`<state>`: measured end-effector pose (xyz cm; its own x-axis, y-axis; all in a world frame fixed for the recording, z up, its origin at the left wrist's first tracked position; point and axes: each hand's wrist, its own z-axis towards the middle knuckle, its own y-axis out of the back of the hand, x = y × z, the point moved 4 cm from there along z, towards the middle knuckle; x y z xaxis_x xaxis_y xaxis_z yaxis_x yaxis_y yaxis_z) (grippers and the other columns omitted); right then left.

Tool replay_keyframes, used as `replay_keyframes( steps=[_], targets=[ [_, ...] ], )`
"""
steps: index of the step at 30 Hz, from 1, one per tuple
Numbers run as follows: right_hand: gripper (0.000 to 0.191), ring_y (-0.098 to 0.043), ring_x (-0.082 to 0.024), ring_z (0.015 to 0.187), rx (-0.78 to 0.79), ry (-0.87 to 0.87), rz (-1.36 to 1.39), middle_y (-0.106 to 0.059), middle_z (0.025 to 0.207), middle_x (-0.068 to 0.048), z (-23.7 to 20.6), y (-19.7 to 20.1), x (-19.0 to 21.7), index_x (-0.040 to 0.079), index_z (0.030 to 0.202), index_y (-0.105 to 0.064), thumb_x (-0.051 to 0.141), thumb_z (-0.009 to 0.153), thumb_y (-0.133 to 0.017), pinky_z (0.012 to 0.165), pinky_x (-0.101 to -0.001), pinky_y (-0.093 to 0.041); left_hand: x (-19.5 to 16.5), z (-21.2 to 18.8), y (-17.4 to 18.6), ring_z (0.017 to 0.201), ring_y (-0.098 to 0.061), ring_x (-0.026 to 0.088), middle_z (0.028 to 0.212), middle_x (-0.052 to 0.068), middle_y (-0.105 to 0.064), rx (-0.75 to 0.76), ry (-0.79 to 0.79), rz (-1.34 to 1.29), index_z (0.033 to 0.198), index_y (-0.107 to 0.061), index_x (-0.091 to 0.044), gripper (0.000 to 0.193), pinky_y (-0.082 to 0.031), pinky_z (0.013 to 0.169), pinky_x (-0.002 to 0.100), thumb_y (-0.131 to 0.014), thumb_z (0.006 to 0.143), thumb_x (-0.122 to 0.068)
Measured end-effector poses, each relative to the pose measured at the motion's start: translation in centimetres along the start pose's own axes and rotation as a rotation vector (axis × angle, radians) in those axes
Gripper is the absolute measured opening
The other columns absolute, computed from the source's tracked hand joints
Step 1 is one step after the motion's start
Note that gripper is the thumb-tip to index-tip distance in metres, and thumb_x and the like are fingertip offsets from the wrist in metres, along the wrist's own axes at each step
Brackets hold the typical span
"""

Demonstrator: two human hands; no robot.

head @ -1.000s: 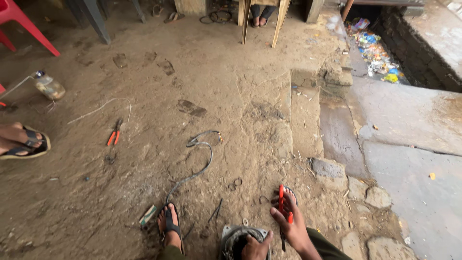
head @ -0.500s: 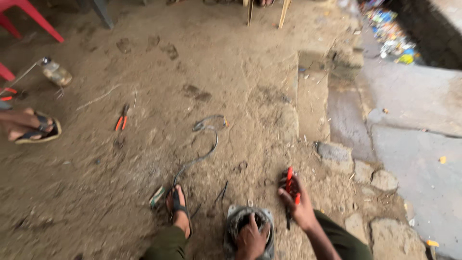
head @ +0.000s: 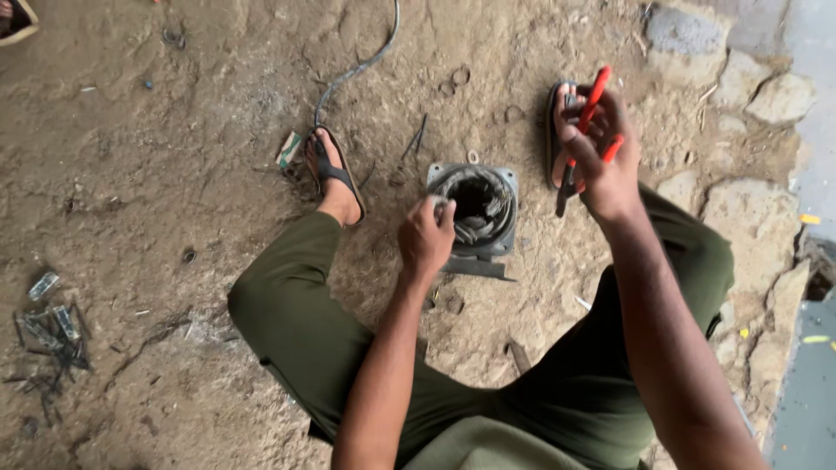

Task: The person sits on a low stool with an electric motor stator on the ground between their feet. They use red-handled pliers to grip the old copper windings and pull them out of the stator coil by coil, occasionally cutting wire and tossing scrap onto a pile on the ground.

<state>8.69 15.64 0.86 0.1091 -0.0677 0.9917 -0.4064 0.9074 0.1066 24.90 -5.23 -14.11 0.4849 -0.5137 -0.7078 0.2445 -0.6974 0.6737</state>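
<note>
A grey metal motor housing with dark wire windings inside sits on the dirt between my feet. My left hand grips its near left rim, fingers curled on the edge. My right hand is raised to the right of the housing, shut on red-handled pliers whose dark jaws point down. I sit in green trousers with black sandals on both feet.
A grey cable runs away from my left foot. A pile of small metal parts and nails lies at the left. Stones and a concrete edge border the right. Another person's sandalled foot shows at the top left.
The camera has tilted down and closer to the housing. My left hand stays on the housing rim; my right hand still holds the pliers, raised beside it.
</note>
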Motion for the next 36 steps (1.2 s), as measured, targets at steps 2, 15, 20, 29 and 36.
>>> replay_keyframes(
  steps=[2, 15, 20, 29, 36],
  targets=[
    [0.058, -0.057, -0.017, 0.123, 0.005, 0.000, 0.075, -0.058, 0.128, -0.008, 0.4, -0.3, 0.5, 0.002, 0.152, -0.043, 0.014, 0.101, -0.067, 0.110, -0.0355, -0.047, -0.7, -1.0, 0.9, 0.072, -0.073, 0.027, 0.083, 0.008, -0.074, -0.174, -0.091, -0.066, 0.098, -0.071, -0.010, 0.026, -0.055, 0.064, 0.041, -0.065, 0.098, -0.035],
    [0.072, -0.061, -0.024, 0.127, 0.029, -0.062, 0.143, -0.058, 0.135, -0.013, -0.4, 0.7, -1.1, 0.000, 0.164, -0.037, 0.021, 0.103, -0.071, 0.119, -0.0425, -0.050, 5.0, 1.3, 0.2, 0.080, -0.076, 0.022, 0.088, 0.008, -0.077, -0.497, 0.192, -0.354, 0.097, -0.072, -0.007, 0.026, -0.057, 0.069, 0.035, -0.068, 0.097, -0.033],
    [0.070, -0.063, -0.022, 0.126, 0.019, -0.103, 0.218, -0.058, 0.137, -0.013, -0.1, 0.6, -2.0, 0.000, 0.161, -0.038, 0.019, 0.103, -0.072, 0.110, -0.0411, -0.053, 3.1, 1.6, -0.3, 0.083, -0.073, 0.029, 0.090, 0.013, -0.076, -0.416, 0.124, -0.188, 0.099, -0.072, -0.006, 0.025, -0.055, 0.072, 0.041, -0.066, 0.097, -0.030],
    [0.069, -0.058, -0.020, 0.126, -0.036, -0.187, 0.065, -0.060, 0.139, -0.011, 3.6, -1.1, -3.7, 0.004, 0.154, -0.037, 0.019, 0.093, -0.065, 0.103, -0.0347, -0.046, -5.0, 6.2, -2.3, 0.126, -0.049, 0.045, 0.140, 0.030, -0.049, 0.027, -0.044, 0.133, 0.142, -0.045, 0.010, 0.074, -0.039, 0.105, 0.052, -0.067, 0.094, -0.041],
    [0.065, -0.056, -0.023, 0.128, -0.020, -0.105, 0.105, -0.061, 0.135, -0.012, 2.2, -0.1, -3.6, 0.001, 0.153, -0.041, 0.016, 0.094, -0.065, 0.110, -0.0387, -0.041, -5.7, 5.8, -3.6, 0.125, -0.052, 0.038, 0.134, 0.023, -0.054, 0.049, 0.090, 0.222, 0.133, -0.052, 0.009, 0.066, -0.043, 0.106, 0.046, -0.069, 0.092, -0.041]
  ],
)
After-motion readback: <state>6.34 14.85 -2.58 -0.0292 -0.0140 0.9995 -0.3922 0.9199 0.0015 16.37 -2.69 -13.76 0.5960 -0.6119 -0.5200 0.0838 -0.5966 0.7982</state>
